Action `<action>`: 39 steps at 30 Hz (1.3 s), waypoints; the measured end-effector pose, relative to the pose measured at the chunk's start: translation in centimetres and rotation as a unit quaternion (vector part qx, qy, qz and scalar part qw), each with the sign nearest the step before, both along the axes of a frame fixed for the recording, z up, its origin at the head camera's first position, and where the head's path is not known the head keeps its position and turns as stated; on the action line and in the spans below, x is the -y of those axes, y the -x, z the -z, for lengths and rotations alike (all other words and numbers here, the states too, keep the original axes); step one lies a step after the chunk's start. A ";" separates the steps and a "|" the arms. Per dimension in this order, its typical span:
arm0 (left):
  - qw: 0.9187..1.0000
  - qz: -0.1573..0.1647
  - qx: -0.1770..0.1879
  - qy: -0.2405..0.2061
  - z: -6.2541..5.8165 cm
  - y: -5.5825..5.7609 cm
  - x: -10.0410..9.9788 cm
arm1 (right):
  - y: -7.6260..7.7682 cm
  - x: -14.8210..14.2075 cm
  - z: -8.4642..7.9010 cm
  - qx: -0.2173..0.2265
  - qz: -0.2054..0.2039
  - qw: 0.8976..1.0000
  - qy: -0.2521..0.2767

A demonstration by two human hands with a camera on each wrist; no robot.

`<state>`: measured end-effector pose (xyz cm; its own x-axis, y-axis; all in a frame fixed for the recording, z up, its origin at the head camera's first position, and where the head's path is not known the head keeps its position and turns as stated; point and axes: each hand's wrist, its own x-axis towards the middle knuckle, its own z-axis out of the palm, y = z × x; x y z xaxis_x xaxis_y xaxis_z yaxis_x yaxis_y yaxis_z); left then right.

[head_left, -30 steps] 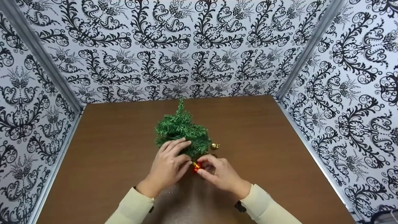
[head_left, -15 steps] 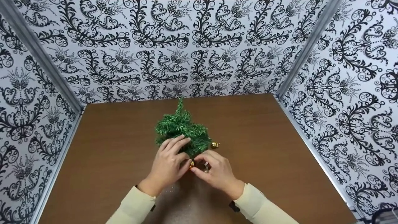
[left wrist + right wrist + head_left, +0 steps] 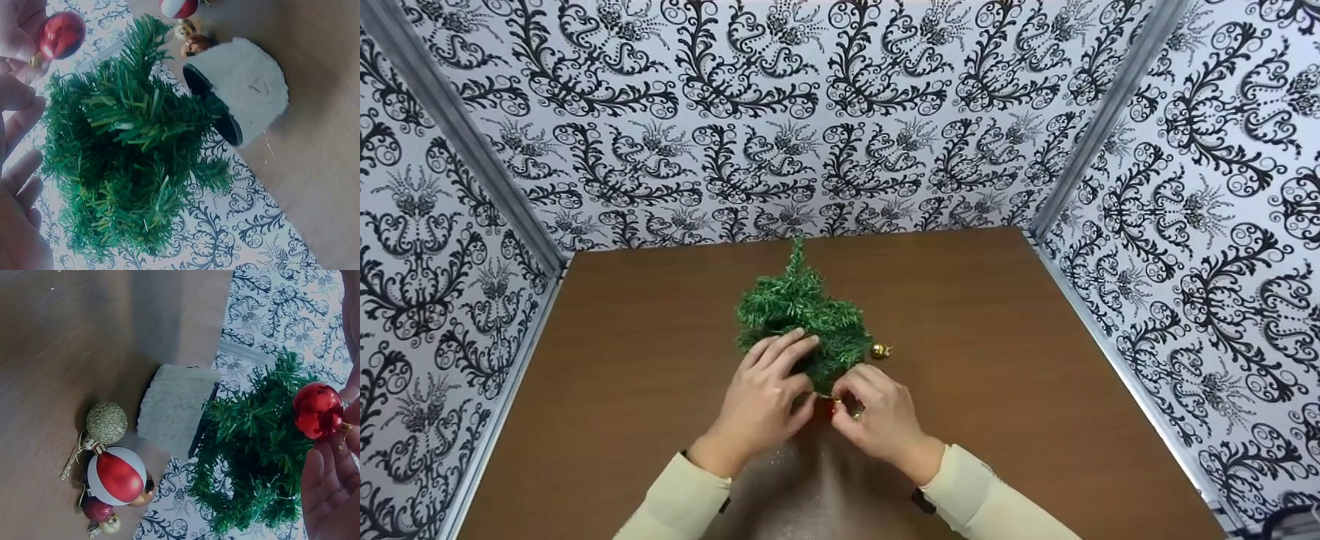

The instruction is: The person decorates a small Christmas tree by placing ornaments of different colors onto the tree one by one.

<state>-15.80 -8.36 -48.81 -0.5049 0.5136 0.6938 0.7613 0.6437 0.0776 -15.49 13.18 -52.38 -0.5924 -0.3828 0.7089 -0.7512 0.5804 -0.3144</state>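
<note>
A shiny red bauble (image 3: 318, 410) with a gold cap hangs in front of a small green artificial Christmas tree (image 3: 799, 304). My right hand (image 3: 881, 409) pinches it by the cap between thumb and fingers. From there a thin gold cord (image 3: 824, 396) stretches to the thumb and index finger of my left hand (image 3: 765, 394), which pinch its other end. The left hand's remaining fingers lie spread over the lower branches. In the left wrist view, the tree's white fuzzy base (image 3: 247, 84) shows beyond the branches.
To the right of the tree lies a small gold bauble (image 3: 880, 350) on the brown table (image 3: 997, 375). The right wrist view shows a glittery gold bauble (image 3: 107, 423), a red-and-white one (image 3: 118, 476) and a dark red one (image 3: 98, 509) near the base. Patterned panels (image 3: 810, 150) surround the table.
The right hand has shifted slightly left and turned the red bauble. Its gold cord now shows drawn out between the two hands. The left hand has stayed nearly still at the tree.
</note>
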 end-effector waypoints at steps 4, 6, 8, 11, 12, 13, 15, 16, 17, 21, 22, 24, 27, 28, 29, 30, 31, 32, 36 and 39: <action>1.000 0.000 -0.005 -0.010 0.5 -0.1 0.0 | -0.1 0.4 0.3 0.012 0.019 1.000 -0.019; 1.000 -0.001 -0.004 -0.019 0.7 -0.2 -0.1 | -0.2 0.5 0.3 0.023 0.025 0.999 -0.023; 1.000 -0.002 -0.004 -0.026 1.0 -0.3 -0.3 | -0.4 0.5 0.3 0.037 0.030 0.999 -0.024; 0.999 -0.004 -0.003 -0.031 1.1 -0.4 -0.5 | -0.7 0.5 0.3 0.056 0.028 0.998 -0.008; 0.999 -0.004 -0.002 -0.033 1.2 -0.4 -0.5 | -0.8 0.4 0.2 0.060 0.026 0.998 -0.003; 0.999 -0.006 -0.001 -0.035 1.2 -0.5 -0.6 | -0.9 0.4 0.2 0.064 0.021 0.998 0.003; 0.999 -0.009 0.004 -0.040 1.1 -0.5 -0.6 | -0.9 0.5 0.1 0.067 0.011 0.998 0.010; 0.999 -0.011 0.006 -0.042 1.0 -0.5 -0.6 | -0.9 0.6 0.1 0.065 0.006 0.998 0.011; 0.999 -0.014 0.008 -0.044 1.0 -0.6 -0.6 | -0.8 0.7 0.1 0.060 0.002 0.998 0.010; 0.999 -0.018 0.009 -0.043 1.0 -0.8 -0.6 | -0.7 0.9 0.3 0.034 -0.006 0.999 0.017; 0.999 -0.018 0.006 -0.040 1.1 -0.8 -0.5 | -0.7 0.9 0.4 0.028 -0.007 0.999 0.021; 0.999 -0.017 -0.004 -0.032 1.2 -0.9 -0.5 | -0.7 0.8 0.6 0.020 -0.007 0.999 0.030; 0.999 -0.026 -0.028 -0.019 1.3 -0.9 -0.4 | -0.7 0.9 0.8 0.012 0.001 0.999 0.035; 0.999 -0.031 -0.038 -0.017 1.2 -0.8 -0.4 | -0.5 1.0 0.7 0.006 0.008 0.999 0.034; 0.998 -0.039 -0.049 -0.016 1.2 -0.7 -0.3 | -0.4 1.0 0.7 -0.001 0.016 0.999 0.032; 0.997 -0.048 -0.059 -0.014 1.1 -0.6 -0.3 | -0.2 1.1 0.6 -0.010 0.025 0.999 0.029; 0.996 -0.056 -0.067 -0.015 1.0 -0.4 -0.3 | 0.0 1.1 0.5 -0.021 0.035 0.999 0.026; 0.995 -0.064 -0.071 -0.015 1.0 -0.4 -0.4 | 0.2 1.1 0.6 -0.030 0.045 0.998 0.023; 0.993 -0.084 -0.081 -0.013 0.7 0.2 -0.6 | 0.8 1.1 0.6 -0.070 0.075 0.995 0.014; 0.993 -0.089 -0.082 -0.012 0.6 0.7 -0.7 | 1.5 1.1 0.4 -0.097 0.084 0.992 0.006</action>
<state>-16.49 -7.66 -49.38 -0.4657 0.4088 0.7849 0.6389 0.7690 -0.0215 -17.00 12.08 -52.77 -0.4989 -0.2817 0.8196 -0.6918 0.6990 -0.1809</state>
